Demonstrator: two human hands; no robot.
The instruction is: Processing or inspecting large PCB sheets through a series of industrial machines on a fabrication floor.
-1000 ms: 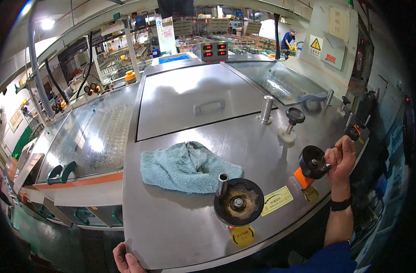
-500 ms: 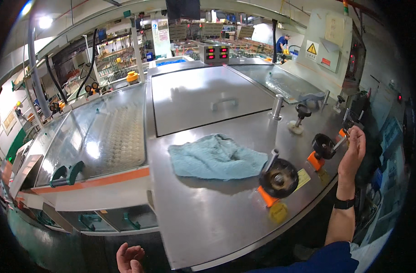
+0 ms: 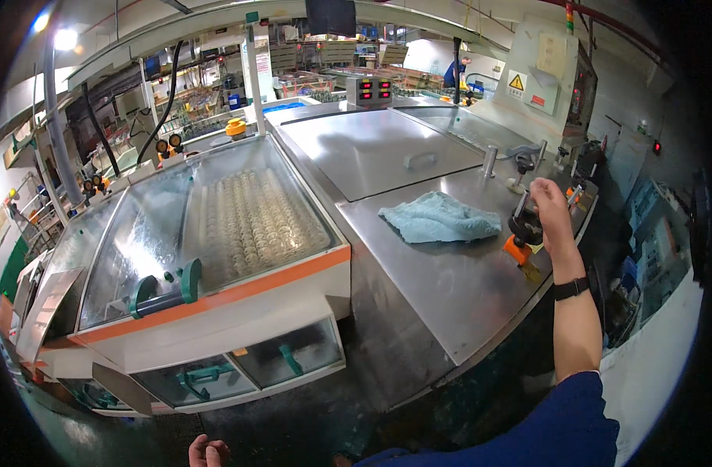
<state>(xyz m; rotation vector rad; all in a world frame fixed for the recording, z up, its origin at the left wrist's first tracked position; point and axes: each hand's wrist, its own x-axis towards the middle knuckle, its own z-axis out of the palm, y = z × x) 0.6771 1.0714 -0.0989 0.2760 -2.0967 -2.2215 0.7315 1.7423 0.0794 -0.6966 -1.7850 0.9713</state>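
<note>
In the head view, the person's right hand (image 3: 554, 208), its fingers curled, is just beside the black handwheel (image 3: 526, 230) on its orange base (image 3: 517, 251); whether it touches the wheel or closes on anything cannot be told, since the fingertips overlap the fittings behind. For steady handling, a wheel of this sort would be best taken by its upright crank handle (image 3: 519, 205) with a full wrap of the fingers and a loose wrist, the knuckles and black wristband (image 3: 571, 289) kept clear of the neighbouring fittings. The left hand (image 3: 208, 452) is cut off at the lower edge, its visible fingers bent and nothing seen in them; how far they close cannot be told. The handwheel lies left of the right hand and slightly below it in view, near the right edge of the steel top (image 3: 457, 292), and well apart from the left hand, up and to its right. The pale teal cloth (image 3: 441, 218) lies crumpled on the steel, left of the wheel.
</note>
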